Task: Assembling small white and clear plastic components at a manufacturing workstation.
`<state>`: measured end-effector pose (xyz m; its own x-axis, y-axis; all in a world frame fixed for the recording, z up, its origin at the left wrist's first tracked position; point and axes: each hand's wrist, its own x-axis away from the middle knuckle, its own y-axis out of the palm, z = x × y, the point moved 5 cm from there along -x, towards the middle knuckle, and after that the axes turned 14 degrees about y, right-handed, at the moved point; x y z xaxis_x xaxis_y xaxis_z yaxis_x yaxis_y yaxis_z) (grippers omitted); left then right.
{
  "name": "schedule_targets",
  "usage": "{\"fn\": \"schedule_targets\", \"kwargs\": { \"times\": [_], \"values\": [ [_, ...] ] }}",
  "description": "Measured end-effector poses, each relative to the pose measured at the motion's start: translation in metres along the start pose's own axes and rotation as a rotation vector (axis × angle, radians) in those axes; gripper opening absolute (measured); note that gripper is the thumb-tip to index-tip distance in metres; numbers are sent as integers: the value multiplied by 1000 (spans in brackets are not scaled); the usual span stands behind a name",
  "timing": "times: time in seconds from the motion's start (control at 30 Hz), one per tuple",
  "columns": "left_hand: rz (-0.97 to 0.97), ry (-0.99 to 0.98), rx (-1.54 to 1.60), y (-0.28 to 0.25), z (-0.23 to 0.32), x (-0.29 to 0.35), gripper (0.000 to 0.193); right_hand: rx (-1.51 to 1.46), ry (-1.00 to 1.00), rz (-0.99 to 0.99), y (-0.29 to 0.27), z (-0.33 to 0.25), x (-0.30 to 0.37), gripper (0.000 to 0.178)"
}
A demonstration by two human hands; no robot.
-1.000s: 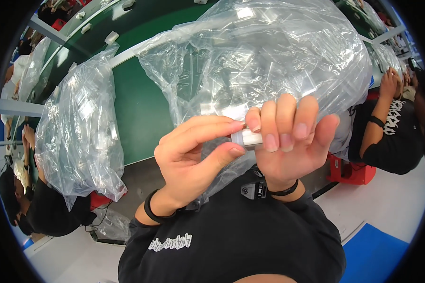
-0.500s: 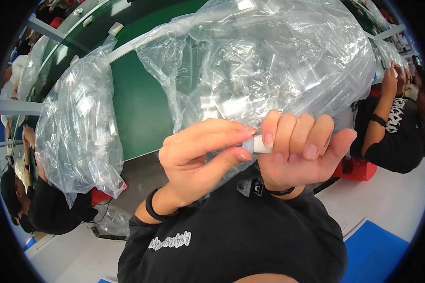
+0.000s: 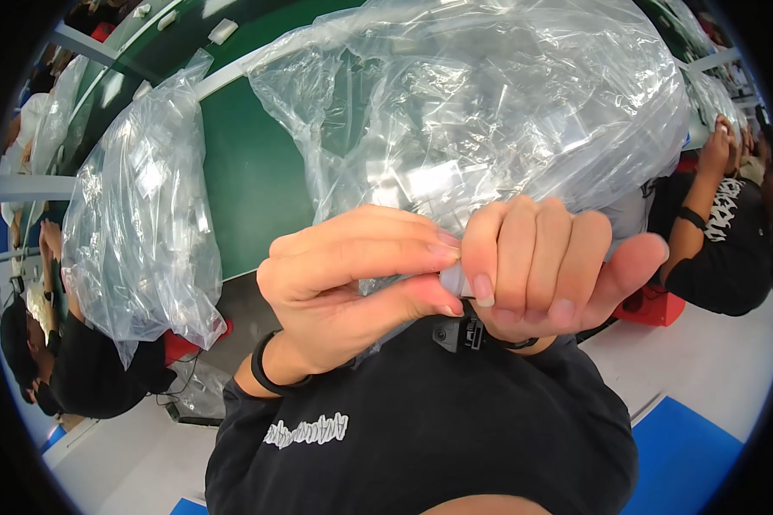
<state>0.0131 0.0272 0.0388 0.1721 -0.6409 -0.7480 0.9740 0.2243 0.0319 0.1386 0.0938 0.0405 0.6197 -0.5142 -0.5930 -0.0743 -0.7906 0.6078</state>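
Note:
My left hand [image 3: 339,279] pinches the translucent end of a small whitish block-shaped piece [image 3: 452,280] between thumb and fingertips. Around its other end, the curled fingers of my right hand [image 3: 545,266] are closed, with the thumb sticking out to the right. Most of the piece is hidden by my fingers, so its exact kind does not show. Both hands meet in front of my chest, just on the near side of a large clear plastic bag [image 3: 498,112] full of small boxy pieces.
The bag lies on a green work surface [image 3: 253,180]. To the left, another filled plastic bag [image 3: 146,215] hangs over the edge. Small white pieces [image 3: 223,32] lie on the far green strip. Co-workers sit on both sides; a red stool [image 3: 653,305] stands at right.
My right hand's fingers have slid left over the piece, covering the white part that showed before. Both hands look slightly larger and nearer, and the left hand has shifted a little left.

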Motion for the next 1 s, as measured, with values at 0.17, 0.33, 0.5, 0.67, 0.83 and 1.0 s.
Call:
{"fn": "schedule_targets", "kwargs": {
  "times": [0.17, 0.33, 0.5, 0.67, 0.83, 1.0],
  "values": [
    [-30, -4, -36, -1, 5, -3, 28, 109, 63, 177, 8, -2, 0, 57],
    [25, -343, 77, -8, -10, 6, 27, 79, 86, 353, -1, 6, -1, 56],
    [41, -389, 146, -9, -14, 2, 23, -8, 79, 493, -11, 4, -1, 55],
    [41, -351, 119, -7, -15, 1, 20, 134, 109, 375, -6, 1, -3, 56],
    [81, -349, 29, -7, -13, 1, 19, 122, 116, 329, -8, 5, -6, 56],
    [97, -430, 108, -7, -23, 6, 19, 81, 97, 472, -16, 9, -4, 53]
  ]
}}
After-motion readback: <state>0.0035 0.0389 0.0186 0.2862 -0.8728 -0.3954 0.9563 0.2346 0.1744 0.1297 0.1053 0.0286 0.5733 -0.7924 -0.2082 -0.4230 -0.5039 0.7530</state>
